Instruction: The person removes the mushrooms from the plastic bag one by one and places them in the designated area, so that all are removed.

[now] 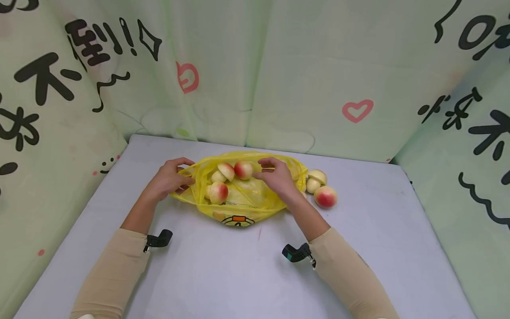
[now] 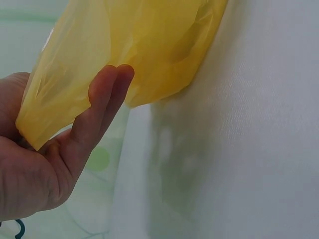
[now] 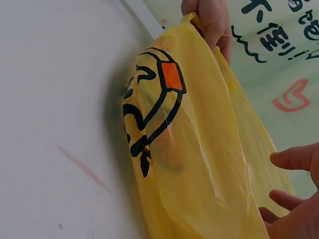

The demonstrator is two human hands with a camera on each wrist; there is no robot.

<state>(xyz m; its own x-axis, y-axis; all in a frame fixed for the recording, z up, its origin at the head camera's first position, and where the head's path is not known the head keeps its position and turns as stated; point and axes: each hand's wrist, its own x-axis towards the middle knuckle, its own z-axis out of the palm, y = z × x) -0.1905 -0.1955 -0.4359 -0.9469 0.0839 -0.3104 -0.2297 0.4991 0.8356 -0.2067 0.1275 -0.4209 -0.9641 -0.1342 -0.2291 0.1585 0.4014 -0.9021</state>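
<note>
A yellow plastic bag [image 1: 255,212] lies on the table with its mouth spread toward me. The left hand [image 1: 169,179] holds its left rim; in the left wrist view, the film [image 2: 154,55] runs between the thumb and long, nearly straight fingers [image 2: 102,97]. Inside sit a beige-and-red toy mushroom [image 1: 226,171] and two red-blushed pieces, one rear [image 1: 243,169], one front [image 1: 217,192]. Over the right side of the mouth, the right hand [image 1: 279,177] has loosely bent, parted fingers with nothing between them. Right of the bag lie a pale toy mushroom [image 1: 316,180] and a red-topped piece [image 1: 325,196].
A white cloth covers the table [image 1: 239,274]. Pale green curtains [image 1: 303,66] with black lettering and pink hearts enclose the back and both sides. Black wrist cameras jut from the left sleeve [image 1: 115,266] and right sleeve [image 1: 350,270].
</note>
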